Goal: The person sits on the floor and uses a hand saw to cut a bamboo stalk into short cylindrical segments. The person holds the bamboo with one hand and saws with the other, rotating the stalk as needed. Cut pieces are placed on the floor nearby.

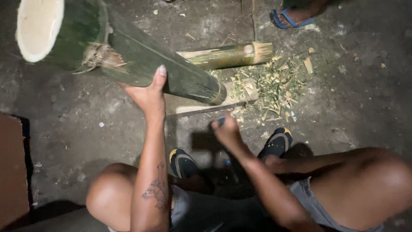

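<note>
My left hand [148,95] grips a thick green bamboo pole [128,53] from below, holding it tilted, its cut pale end near the camera at the top left and its far end resting on a flat wooden block [180,105]. My right hand [225,129] is closed on the handle of a long blade [210,110], which lies low along the ground just in front of the pole's far end. I am squatting, my knees at the bottom of the view.
A shorter split bamboo piece [227,55] lies on the dirt ground beyond the pole. Green and pale bamboo chips [274,86] are scattered to the right. My sandalled feet [274,144] are below. Another person's foot in a blue sandal [292,17] is at the top.
</note>
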